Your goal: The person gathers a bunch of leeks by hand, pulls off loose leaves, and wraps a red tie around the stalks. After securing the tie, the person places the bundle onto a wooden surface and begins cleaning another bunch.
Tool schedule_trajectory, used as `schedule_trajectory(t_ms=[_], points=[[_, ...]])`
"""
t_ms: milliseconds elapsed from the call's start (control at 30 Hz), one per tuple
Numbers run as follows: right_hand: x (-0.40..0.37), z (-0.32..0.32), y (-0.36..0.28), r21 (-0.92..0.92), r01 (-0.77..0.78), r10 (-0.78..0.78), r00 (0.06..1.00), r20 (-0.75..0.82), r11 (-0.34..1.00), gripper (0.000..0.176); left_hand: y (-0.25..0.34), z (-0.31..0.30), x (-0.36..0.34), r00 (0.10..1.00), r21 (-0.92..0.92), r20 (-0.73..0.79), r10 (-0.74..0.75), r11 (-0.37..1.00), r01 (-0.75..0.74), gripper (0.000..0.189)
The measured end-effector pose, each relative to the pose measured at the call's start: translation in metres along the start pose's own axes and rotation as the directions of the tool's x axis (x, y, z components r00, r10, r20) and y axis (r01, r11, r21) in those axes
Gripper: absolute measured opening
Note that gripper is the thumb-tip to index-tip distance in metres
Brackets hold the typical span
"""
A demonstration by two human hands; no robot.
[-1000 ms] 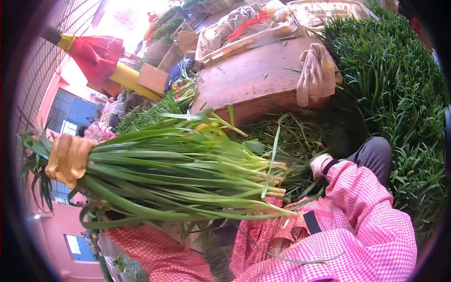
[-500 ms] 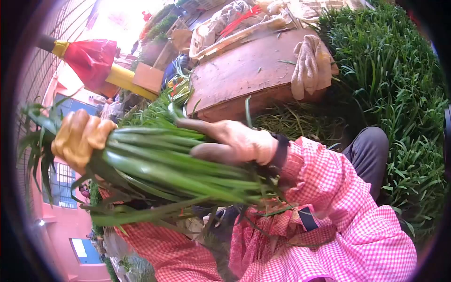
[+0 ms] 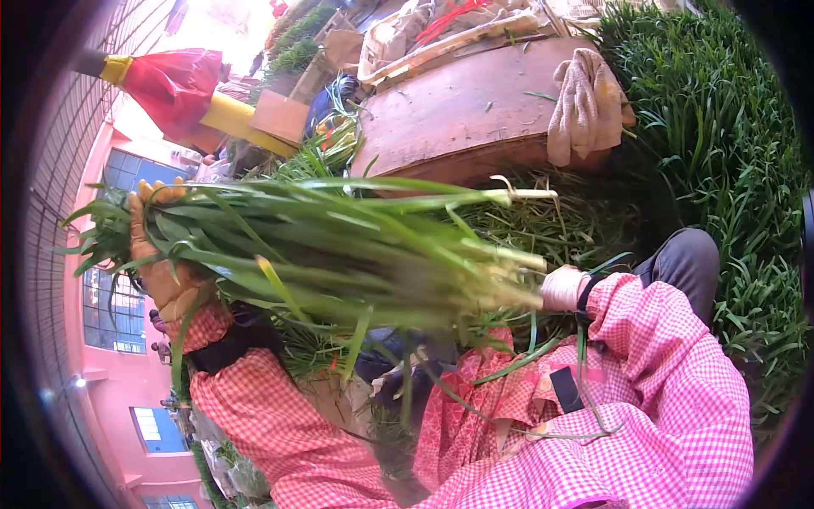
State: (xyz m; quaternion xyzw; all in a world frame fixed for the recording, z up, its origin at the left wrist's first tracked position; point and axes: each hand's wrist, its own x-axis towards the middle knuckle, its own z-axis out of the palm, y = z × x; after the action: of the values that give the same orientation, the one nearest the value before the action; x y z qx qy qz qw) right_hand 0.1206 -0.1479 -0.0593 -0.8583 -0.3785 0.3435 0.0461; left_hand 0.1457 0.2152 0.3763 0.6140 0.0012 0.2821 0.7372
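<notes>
A bunch of long green strap-like leaves with pale stem ends [image 3: 339,246] stretches across the middle of the view, blurred by motion. Around its leafy left end, my gloved left hand [image 3: 163,254] is closed, fingers showing over the top edge. My right hand [image 3: 564,288], in a pale glove with a dark wristband, is beside the pale stem ends at the right. Its fingers are hidden by the stems, so their grip does not show. A few loose leaves hang below the bunch over my pink checked clothing [image 3: 543,450].
A brown wooden board [image 3: 466,110] stands ahead, with a beige cloth [image 3: 585,106] draped over its right corner. Behind it is a tray [image 3: 441,38] with cloths and red strips. Dense greens [image 3: 712,153] lie at right. A red-wrapped pole [image 3: 174,89] crosses upper left.
My right hand has moved right, from over the middle of the bunch to its stem ends. The left hand, still around the bunch, has turned, and the pale ends now show.
</notes>
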Motion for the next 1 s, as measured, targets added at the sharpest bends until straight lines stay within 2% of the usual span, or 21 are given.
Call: schedule_trajectory(t_ms=[33, 100, 133, 167, 200, 267, 333, 367, 433, 500, 533, 567, 600, 633, 667, 733, 767, 867, 900, 967, 1000], points=[[-0.006, -0.002, 0.001, 0.096, 0.023, -0.012, 0.993, -0.116, 0.995, 0.023, -0.001, 0.014, -0.01, 0.988, 0.031, -0.148, 0.039, 0.999, -0.035, 0.026], [-0.04, -0.055, -0.002, 0.348, 0.225, -0.102, 0.936, -0.338, 0.91, 0.036, -0.004, 0.037, -0.028, 0.989, 0.046, -0.146, 0.041, 0.998, -0.034, 0.026], [-0.047, -0.079, -0.003, 0.623, 0.258, 0.04, 0.905, -0.423, 0.739, 0.042, -0.004, 0.044, -0.031, 0.989, 0.051, -0.139, 0.042, 0.998, -0.035, 0.026], [-0.021, -0.077, 0.019, 0.669, 0.465, 0.088, 0.781, -0.619, 0.58, 0.045, -0.006, 0.038, -0.026, 0.996, 0.007, -0.08, 0.036, 0.999, -0.035, 0.028], [-0.021, -0.093, 0.022, 0.717, 0.485, 0.241, 0.718, -0.653, 0.5, 0.055, -0.006, 0.039, -0.02, 0.994, -0.025, -0.11, 0.025, 0.999, -0.028, 0.028], [-0.006, -0.1, 0.028, 0.751, 0.605, 0.082, 0.761, -0.643, 0.264, 0.066, -0.007, 0.042, -0.01, 0.985, -0.088, -0.171, 0.0, 0.996, -0.016, 0.027], [-0.016, -0.095, 0.009, 0.858, 0.512, -0.029, 0.859, -0.511, 0.031, 0.071, -0.005, 0.031, -0.009, 0.998, -0.037, -0.066, 0.021, 0.999, -0.023, 0.028], [-0.009, -0.076, 0.003, 0.87, 0.467, -0.016, 0.88, -0.475, -0.161, 0.068, -0.002, 0.021, -0.005, 1.0, -0.068, -0.022, 0.014, 0.998, -0.016, 0.026], [-0.007, -0.067, -0.026, 0.84, 0.441, 0.061, 0.893, -0.446, -0.316, 0.061, 0.0, 0.021, -0.007, 0.999, 0.064, -0.034, 0.029, 0.998, -0.027, 0.035], [-0.014, -0.082, -0.059, 0.852, 0.499, 0.049, 0.866, -0.498, -0.161, 0.057, -0.001, 0.041, -0.019, 0.994, 0.141, -0.109, 0.017, 0.99, -0.002, 0.039], [-0.014, -0.082, -0.075, 0.813, 0.529, 0.021, 0.841, -0.54, -0.242, 0.055, -0.002, 0.052, -0.026, 0.984, 0.146, -0.179, 0.0, 0.989, 0.027, 0.038], [0.02, -0.068, -0.093, 0.7, 0.65, 0.241, 0.76, -0.604, -0.294, 0.048, -0.004, 0.056, -0.026, 0.983, 0.17, -0.18, 0.041, 0.985, -0.01, 0.037], [0.004, -0.078, -0.098, 0.836, 0.366, 0.184, 0.93, -0.318, -0.408, 0.041, -0.005, 0.059, -0.025, 0.979, 0.196, -0.184, 0.083, 0.979, -0.046, 0.036], [0.02, -0.058, -0.098, 0.847, 0.526, 0.281, 0.804, -0.524, 0.076, 0.036, -0.004, 0.059, -0.023, 0.975, 0.204, -0.197, 0.1, 0.977, -0.059, 0.036], [0.036, -0.037, -0.094, 0.652, 0.529, 0.247, 0.641, -0.726, 0.543, 0.031, -0.003, 0.059, -0.02, 0.97, 0.212, -0.211, 0.118, 0.975, -0.072, 0.035], [0.001, -0.044, -0.074, 0.682, 0.391, 0.261, 0.716, -0.647, 0.617, 0.025, 0.007, 0.048, -0.006, 0.961, 0.186, -0.261, 0.093, 0.981, -0.044, 0.036], [0.004, -0.036, -0.057, 0.67, 0.293, 0.283, 0.739, -0.611, 0.682, 0.024, 0.012, 0.026, 0.012, 0.963, 0.023, -0.266, 0.04, 0.999, -0.035, 0.037], [0.005, 0.003, -0.012, 0.498, -0.136, 0.34, 0.875, -0.346, 0.856, 0.024, 0.042, -0.029, 0.041, 1.0, 0.074, 0.011, 0.027, 0.997, -0.028, 0.033], [0.002, 0.003, -0.006, 0.421, -0.235, 0.321, 0.935, -0.147, 0.876, 0.028, 0.051, -0.041, 0.046, 0.994, 0.094, 0.105, 0.022, 0.995, -0.032, 0.032], [0.017, 0.016, 0.009, 0.291, -0.191, 0.253, 0.949, -0.191, 0.937, 0.045, 0.059, -0.038, 0.046, 0.99, 0.111, 0.126, 0.063, 0.991, -0.077, 0.032], [-0.011, -0.025, -0.005, 0.271, -0.195, 0.251, 0.949, -0.191, 0.943, 0.054, 0.058, -0.025, 0.041, 0.992, 0.111, 0.085, 0.089, 0.989, -0.098, 0.032]])
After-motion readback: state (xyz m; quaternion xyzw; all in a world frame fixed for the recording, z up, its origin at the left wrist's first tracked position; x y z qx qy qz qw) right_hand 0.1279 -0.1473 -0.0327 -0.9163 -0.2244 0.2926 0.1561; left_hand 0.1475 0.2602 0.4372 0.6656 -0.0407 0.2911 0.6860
